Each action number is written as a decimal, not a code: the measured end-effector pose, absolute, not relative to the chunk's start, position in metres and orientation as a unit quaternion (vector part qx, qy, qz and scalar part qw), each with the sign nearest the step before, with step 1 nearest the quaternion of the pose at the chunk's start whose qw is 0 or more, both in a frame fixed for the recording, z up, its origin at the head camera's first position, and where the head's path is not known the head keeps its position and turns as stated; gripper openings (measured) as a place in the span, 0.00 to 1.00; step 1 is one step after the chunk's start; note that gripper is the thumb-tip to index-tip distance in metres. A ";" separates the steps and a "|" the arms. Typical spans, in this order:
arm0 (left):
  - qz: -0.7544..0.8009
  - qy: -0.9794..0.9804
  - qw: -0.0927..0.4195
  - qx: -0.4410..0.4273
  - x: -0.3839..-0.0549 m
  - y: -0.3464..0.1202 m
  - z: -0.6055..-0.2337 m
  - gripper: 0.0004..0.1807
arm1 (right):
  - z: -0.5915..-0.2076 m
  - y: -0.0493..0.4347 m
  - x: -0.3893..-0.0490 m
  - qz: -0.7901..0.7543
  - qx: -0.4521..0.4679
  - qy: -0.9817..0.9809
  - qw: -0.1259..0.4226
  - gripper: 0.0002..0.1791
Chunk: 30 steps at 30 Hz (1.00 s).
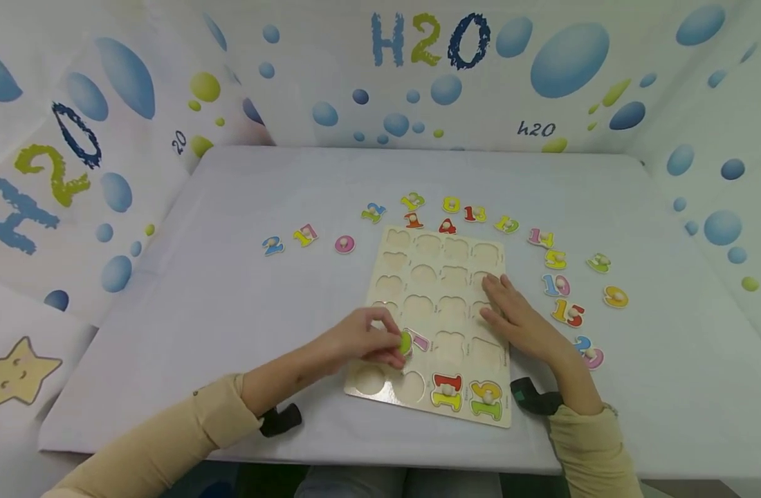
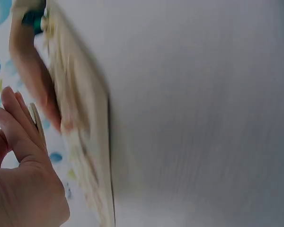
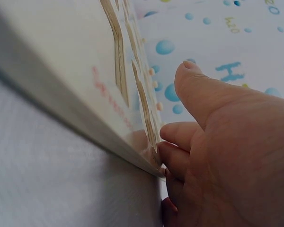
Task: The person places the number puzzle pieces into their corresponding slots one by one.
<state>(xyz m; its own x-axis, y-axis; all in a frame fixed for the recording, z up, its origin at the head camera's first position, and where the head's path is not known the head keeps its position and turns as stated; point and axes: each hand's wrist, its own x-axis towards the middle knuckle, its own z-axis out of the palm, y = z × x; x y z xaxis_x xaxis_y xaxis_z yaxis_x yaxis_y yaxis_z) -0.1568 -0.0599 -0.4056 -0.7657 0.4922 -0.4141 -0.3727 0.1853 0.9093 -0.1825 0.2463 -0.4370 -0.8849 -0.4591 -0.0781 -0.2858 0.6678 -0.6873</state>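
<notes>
At the near side of a white table, a person's forearms in rolled tan sleeves reach forward, a black device lying by the left one and another by the right wrist. A wooden board with shaped recesses lies between the hands. On its nearest row, to the right, sit a red-and-yellow 11 and a yellow-and-green piece. Just beyond, the left hand pinches a green-and-pink piece between closed fingertips, tilted above the board; its number is hard to read, being partly covered. The right hand holds nothing, its fingers extended, loosely spread over the board's right edge. Loose number pieces arc round the board: a blue 2 and pink 0 at left, a yellow 5 at right, a red 4 at the far edge. Behind stands a white backdrop with bubbles and "H2O" lettering.
</notes>
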 end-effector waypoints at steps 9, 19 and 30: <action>0.631 0.667 0.395 0.039 -0.133 -0.039 -0.420 0.03 | -0.435 0.245 -0.184 -0.352 -0.210 0.905 0.117 0.36; 0.597 0.694 0.400 0.055 -0.126 -0.036 -0.418 0.05 | -0.436 0.246 -0.183 -0.350 -0.210 0.905 0.118 0.36; 0.601 0.689 0.403 0.044 -0.119 -0.037 -0.417 0.03 | -0.436 0.246 -0.183 -0.351 -0.213 0.904 0.118 0.36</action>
<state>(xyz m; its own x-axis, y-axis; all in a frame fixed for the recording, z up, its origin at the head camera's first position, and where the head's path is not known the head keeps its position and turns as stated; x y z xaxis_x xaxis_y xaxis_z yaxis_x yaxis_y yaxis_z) -0.1189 -0.0371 -0.4168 -0.6720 0.5444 -0.5021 -0.4241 0.2728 0.8635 -0.1834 0.2457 -0.4361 -0.8813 -0.4683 -0.0629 -0.3034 0.6629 -0.6845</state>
